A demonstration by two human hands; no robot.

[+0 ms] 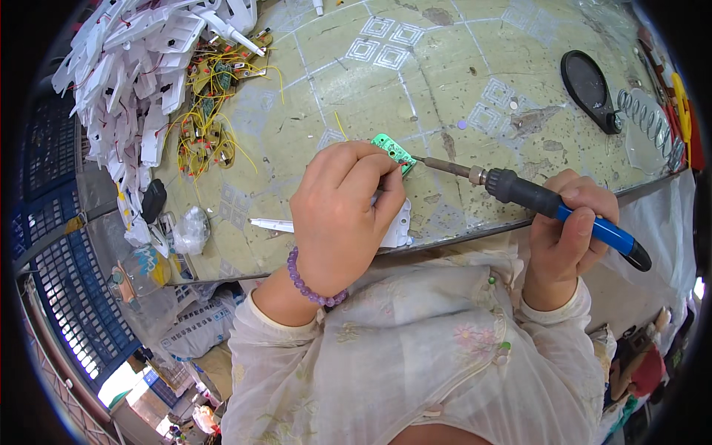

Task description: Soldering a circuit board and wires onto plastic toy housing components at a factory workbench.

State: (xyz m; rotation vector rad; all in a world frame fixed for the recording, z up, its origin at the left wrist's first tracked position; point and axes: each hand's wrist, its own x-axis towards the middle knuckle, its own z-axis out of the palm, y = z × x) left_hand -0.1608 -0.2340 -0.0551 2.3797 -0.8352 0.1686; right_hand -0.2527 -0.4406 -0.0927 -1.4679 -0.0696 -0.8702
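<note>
My right hand (571, 226) is wrapped round the blue and black handle of a soldering iron (534, 194). The iron's tip points left and meets, or nearly meets, the edge of a small green circuit board (393, 152). Fingers of my left hand (345, 196) pinch that board from the near side. A yellow wire (340, 124) rises just beyond the hand. Beneath the left hand lies a white plastic housing (400, 227), partly covered by the palm; a white stick-like part (271, 225) pokes out to its left.
A tall heap of white plastic housings (141, 67) fills the table's far left, beside a pile of circuit boards with yellow wires (208, 133). At right lie a black round-framed part (589, 85) and a coiled metal spring stand (653, 122). A blue crate (74, 274) stands left of the table.
</note>
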